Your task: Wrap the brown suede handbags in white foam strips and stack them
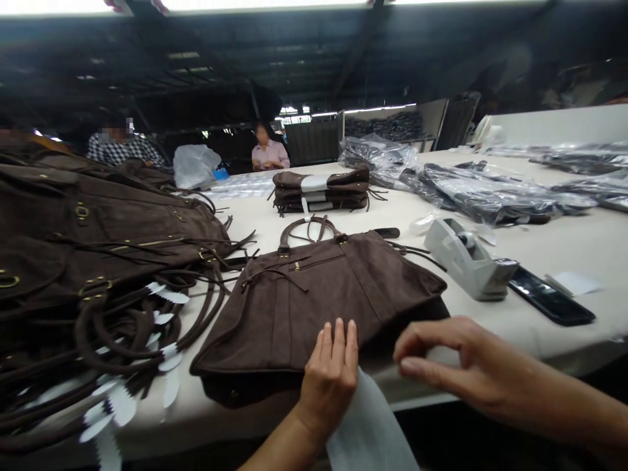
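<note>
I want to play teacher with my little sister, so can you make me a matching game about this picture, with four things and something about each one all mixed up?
Things:
1. Handbag in the middle
2. Tape dispenser
3. Smartphone
4. Left hand

Clues:
A. Black, lying flat on the table
B. Fingers stretched out, resting on something brown
C. Brown, with a zip
D. Pale grey, just left of something black and flat

Right pairs: 1-C, 2-D, 3-A, 4-B

left hand (pixel 330 379) rests on brown bag (pixel 321 291)
</note>
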Demonstrator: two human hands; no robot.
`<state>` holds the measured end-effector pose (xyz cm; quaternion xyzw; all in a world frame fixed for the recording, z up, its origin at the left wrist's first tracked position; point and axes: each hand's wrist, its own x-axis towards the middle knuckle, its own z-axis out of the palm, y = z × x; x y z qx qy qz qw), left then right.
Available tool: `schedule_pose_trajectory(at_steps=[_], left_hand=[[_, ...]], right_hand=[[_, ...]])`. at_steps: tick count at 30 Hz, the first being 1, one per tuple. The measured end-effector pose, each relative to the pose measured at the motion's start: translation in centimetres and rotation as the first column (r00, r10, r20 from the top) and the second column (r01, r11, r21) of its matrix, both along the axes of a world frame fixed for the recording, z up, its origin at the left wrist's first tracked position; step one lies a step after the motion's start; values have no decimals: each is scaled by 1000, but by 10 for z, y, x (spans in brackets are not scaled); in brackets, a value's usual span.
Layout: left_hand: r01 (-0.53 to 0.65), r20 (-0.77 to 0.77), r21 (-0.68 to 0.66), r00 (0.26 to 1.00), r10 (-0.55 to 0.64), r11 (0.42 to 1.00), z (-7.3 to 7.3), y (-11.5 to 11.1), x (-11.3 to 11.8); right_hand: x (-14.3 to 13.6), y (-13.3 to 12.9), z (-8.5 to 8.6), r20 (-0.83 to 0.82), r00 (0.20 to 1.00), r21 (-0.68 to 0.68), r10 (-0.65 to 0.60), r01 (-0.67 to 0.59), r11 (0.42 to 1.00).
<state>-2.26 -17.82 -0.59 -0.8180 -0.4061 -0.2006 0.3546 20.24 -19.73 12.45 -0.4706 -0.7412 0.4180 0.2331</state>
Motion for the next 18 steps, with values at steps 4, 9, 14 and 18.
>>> schedule_pose_trajectory(at_steps=[4,9,14,18], left_hand=[[3,51,33,999,-5,999,-4,1,1],[43,131,71,990,-52,997,-6,4,2],[48,215,108,974,-70,993,-15,6,4],[7,393,209,915,-91,978,-32,12,18]], right_hand=[[-46,102,30,41,997,239,72,-80,968],[-103,251,12,381,906,331,-184,52,942],[-129,340,-29,513,801,277,-307,185,943],[-130,374,-58,539,762,260,-360,256,931]])
